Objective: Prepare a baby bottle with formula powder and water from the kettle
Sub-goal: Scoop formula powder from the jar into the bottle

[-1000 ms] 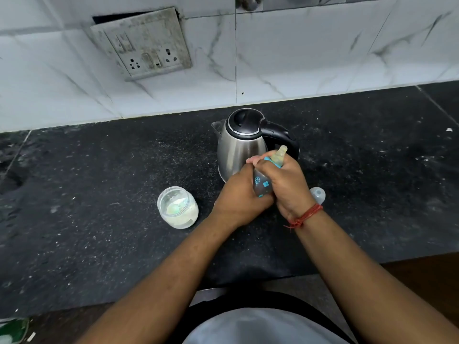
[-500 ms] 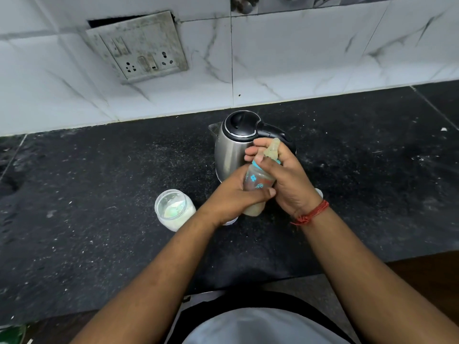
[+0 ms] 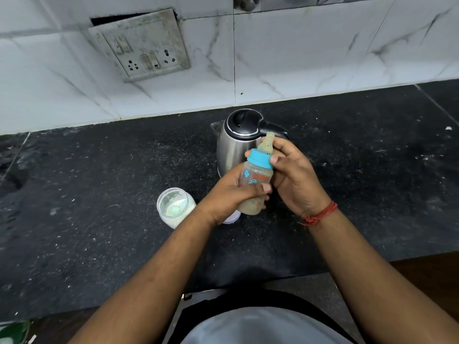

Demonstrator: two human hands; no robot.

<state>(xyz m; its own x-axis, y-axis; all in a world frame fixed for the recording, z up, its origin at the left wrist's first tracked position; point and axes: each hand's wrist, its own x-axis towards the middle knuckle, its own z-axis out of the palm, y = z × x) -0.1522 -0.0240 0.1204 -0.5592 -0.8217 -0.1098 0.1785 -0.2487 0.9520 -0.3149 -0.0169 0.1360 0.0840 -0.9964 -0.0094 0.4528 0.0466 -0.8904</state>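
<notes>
Both forearms [image 3: 139, 281] are bare, with no sleeves showing up to the frame edge. A red thread band [image 3: 319, 215] is tied round the right wrist, its knot and loose ends hanging at the inner side. The person wears a light grey top [image 3: 260, 327] over something black at the waist.

Black speckled surface [image 3: 99, 219], dusted with pale flecks. White marble-look wall tiles [image 3: 323, 58] behind. Grimy switch and socket plate [image 3: 140, 44] on wall, tilted, dark gap above it. Green object [image 3: 13, 331] at bottom-left corner, partly cut off.
</notes>
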